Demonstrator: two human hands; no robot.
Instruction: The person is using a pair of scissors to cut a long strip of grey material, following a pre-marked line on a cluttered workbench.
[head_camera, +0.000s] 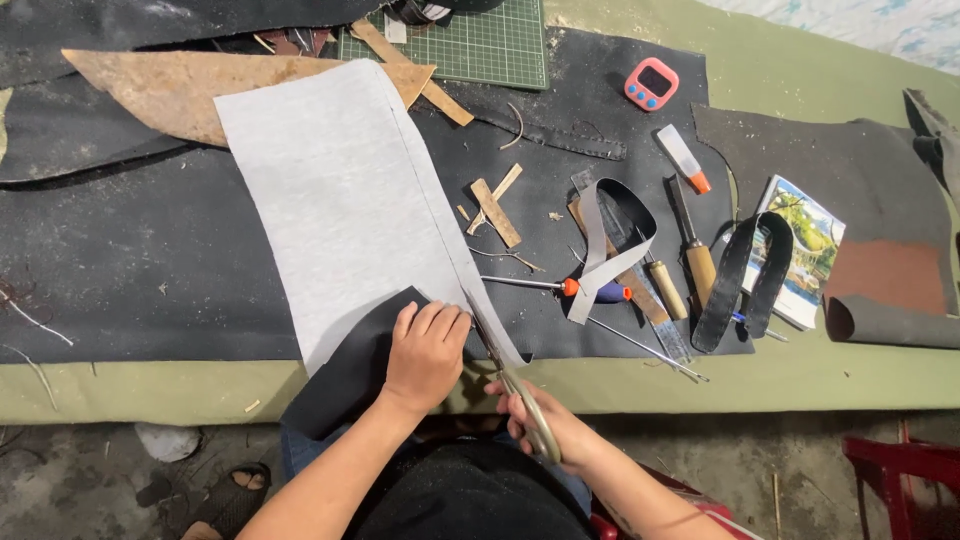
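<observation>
Overhead view of bench, cutting in hand. Left hand (425, 352) flat, fingers together and curled slightly, pressing down on grey sheet (345, 200) where it overlaps black leather (345, 375) at bench edge; nothing gripped, only held down. Right hand (545, 420) closed around handles of scissors (510, 375), blades parted only slightly and biting sheet's right-hand edge just at 3 o'clock from left hand. Sheet's long axis running from hands toward 11 o'clock, far end resting over tan leather scrap (165, 90); a stitched or scored line visible near its right edge, running same way, in line with blades. Scissor blades pointing toward 11 o'clock, along that axis; right hand at 5 o'clock from sheet's near corner, left hand nearer to sheet and already upon it. At 2 o'clock from hands, well apart: orange-handled awl (590, 289), wooden-handled chisel (695, 255), looped black strap (745, 280), pink timer (651, 83). Green cutting mat (480, 45) at 12 o'clock, far edge of bench.
</observation>
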